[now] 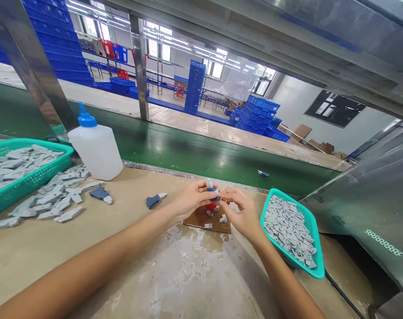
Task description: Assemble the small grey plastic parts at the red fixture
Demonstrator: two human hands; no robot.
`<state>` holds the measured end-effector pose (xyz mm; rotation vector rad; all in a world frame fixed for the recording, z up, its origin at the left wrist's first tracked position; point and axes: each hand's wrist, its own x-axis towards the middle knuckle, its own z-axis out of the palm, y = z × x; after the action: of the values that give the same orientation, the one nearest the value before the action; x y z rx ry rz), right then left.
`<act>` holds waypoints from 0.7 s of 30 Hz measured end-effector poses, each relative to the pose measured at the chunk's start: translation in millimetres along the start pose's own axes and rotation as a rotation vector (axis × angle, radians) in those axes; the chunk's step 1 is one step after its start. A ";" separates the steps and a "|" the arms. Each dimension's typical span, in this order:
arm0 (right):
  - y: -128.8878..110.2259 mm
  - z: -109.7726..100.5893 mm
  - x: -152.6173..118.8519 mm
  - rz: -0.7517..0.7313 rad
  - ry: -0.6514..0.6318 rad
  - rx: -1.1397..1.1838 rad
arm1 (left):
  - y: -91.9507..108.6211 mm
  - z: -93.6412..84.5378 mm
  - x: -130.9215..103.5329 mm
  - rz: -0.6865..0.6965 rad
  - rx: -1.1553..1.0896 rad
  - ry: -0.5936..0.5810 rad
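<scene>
We are looking down at a worn table (98,248), reading it from nine o'clock across to three o'clock. At nine o'clock a teal basket (28,177) is holding grey parts, and more loose grey parts (55,199) are lying on the table beside it. Just past them, toward eleven o'clock, a white bottle with a blue cap (96,148) is standing upright. Two blue-and-grey pieces (101,194) (154,200) are lying apart from each other on the table.

Near the centre, our left hand (191,199) is closing its grip on a small blue-and-grey part (211,188), fingers together around it. Our right hand (241,215) is meeting it from three o'clock, its fingertips (225,195) pinching the same part. We are holding the part above a brown mat (201,220), where a few tiny grey bits are lying.

At three o'clock a second teal basket (316,248) of grey parts is sitting just beside our right wrist. Behind, at twelve o'clock, a green conveyor belt (188,150) is running across.
</scene>
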<state>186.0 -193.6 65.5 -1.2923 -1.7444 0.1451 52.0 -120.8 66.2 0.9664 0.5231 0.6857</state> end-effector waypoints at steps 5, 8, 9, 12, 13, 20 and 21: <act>-3.2 -19.6 8.8 -0.037 -0.018 -0.161 | 9.1 1.9 -0.5 0.054 0.141 0.078; 15.2 -59.5 13.8 0.164 -0.022 -0.401 | 24.3 -17.3 5.3 0.195 0.462 0.178; 23.9 -75.1 13.1 0.270 -0.081 -0.523 | 30.2 -26.1 8.8 0.230 0.654 0.219; 50.5 -112.7 3.9 0.594 -0.354 -0.788 | 45.5 -51.7 23.9 0.167 1.394 0.338; 57.8 -119.7 -0.1 0.658 -0.402 -0.813 | 48.9 -58.6 30.1 0.118 1.596 0.368; 82.7 -118.2 -9.8 0.694 -0.333 -0.732 | 47.7 -68.0 78.7 -0.282 2.003 0.552; 85.0 -117.4 -9.5 0.695 -0.322 -0.716 | 46.1 -62.7 87.6 -0.256 2.019 0.565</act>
<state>329.7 -211.4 77.1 -2.4939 -1.5778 0.1284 55.6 -3.7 67.7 2.4745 1.9504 -0.0790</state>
